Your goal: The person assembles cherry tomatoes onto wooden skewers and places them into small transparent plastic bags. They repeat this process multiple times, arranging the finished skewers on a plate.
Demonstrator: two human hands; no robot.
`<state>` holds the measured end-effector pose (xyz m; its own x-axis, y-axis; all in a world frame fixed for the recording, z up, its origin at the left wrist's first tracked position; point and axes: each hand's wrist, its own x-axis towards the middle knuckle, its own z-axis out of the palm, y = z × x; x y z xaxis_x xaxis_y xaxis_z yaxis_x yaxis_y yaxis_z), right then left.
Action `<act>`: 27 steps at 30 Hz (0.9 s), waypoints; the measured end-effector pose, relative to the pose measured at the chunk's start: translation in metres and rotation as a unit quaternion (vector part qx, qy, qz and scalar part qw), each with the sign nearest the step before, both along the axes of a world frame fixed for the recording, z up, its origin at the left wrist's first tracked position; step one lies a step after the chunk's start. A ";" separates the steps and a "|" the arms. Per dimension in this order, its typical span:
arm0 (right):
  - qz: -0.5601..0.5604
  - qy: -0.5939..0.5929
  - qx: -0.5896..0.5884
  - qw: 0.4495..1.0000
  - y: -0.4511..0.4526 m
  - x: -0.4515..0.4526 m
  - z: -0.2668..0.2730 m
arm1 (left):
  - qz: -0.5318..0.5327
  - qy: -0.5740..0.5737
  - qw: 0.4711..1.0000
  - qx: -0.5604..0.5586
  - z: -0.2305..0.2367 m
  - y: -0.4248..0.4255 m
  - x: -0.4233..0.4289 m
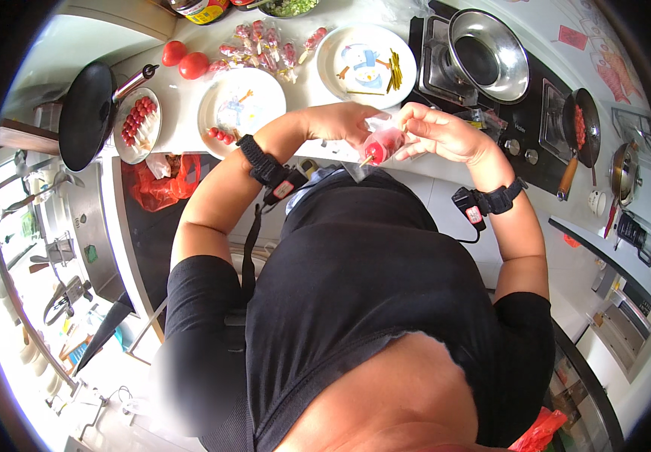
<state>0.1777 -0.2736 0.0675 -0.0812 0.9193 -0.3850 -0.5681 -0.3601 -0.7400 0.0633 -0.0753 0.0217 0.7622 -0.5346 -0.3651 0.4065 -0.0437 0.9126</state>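
A skewer of red fruit sits inside a clear plastic bag, held in front of my body at the counter edge. My left hand grips the bag from the left side. At the bag's right edge, the fingers of my right hand are closed on the plastic. The stick end points down toward me. Just beyond my left forearm is a white snowman plate with a short skewer of red berries near its rim. Past my hands, a second snowman plate carries a bunch of gold twist ties.
Several bagged red skewers lie at the back, beside two tomatoes. On the left stand a black frying pan and a plate of berry skewers. A steel pan and a smaller pan occupy the gas hob on the right.
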 end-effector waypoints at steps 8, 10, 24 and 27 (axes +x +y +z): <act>-0.046 0.086 0.023 0.995 0.005 0.009 -0.010 | -0.068 -0.030 0.976 0.204 0.012 0.011 -0.006; -0.043 0.094 0.008 0.995 0.006 0.007 -0.010 | -0.067 -0.037 0.981 0.177 0.014 0.013 -0.008; -0.014 0.073 0.095 0.993 0.009 -0.001 0.008 | -0.058 0.160 0.900 -0.402 -0.002 -0.007 -0.013; -0.037 0.021 0.096 0.994 0.008 0.001 0.016 | -0.043 0.112 0.941 -0.316 0.001 -0.005 -0.009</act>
<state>0.1790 -0.2660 0.0839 -0.0227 0.9796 -0.1996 -0.6198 -0.1705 -0.7661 0.0541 -0.0798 0.0230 0.6478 -0.7553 -0.0997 0.6110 0.4370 0.6601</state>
